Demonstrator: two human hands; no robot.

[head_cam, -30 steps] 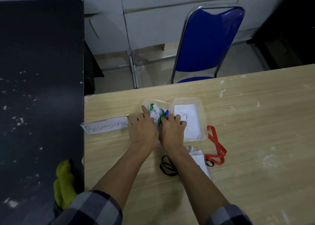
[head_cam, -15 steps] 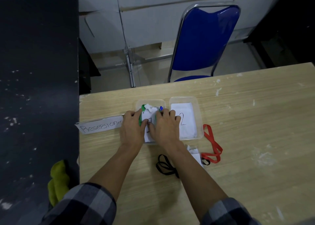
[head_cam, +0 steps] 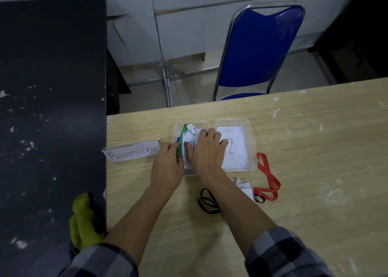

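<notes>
Two clear plastic trays sit side by side on the wooden table (head_cam: 315,150). In the left tray (head_cam: 201,123) lie a white card, a green lanyard (head_cam: 182,138) and a white clip. My right hand (head_cam: 206,150) lies flat on that card, fingers spread, pressing it down. My left hand (head_cam: 167,163) is at the tray's left side, its fingers against the green lanyard; whether they pinch it is hidden. The right tray (head_cam: 251,129) holds a white sheet marked "2".
A paper sign reading "Resepsionis" (head_cam: 132,152) lies left of the trays. A red lanyard (head_cam: 267,178), a black lanyard (head_cam: 207,203) and a badge card (head_cam: 244,187) lie nearer me. A dark table (head_cam: 52,108) stands left, a blue chair (head_cam: 262,49) behind, a yellow-green cloth (head_cam: 84,222) low left.
My hands have moved from bunching the lanyard and card over the left tray to flattening the card inside it. The left hand shifted to the tray's left edge.
</notes>
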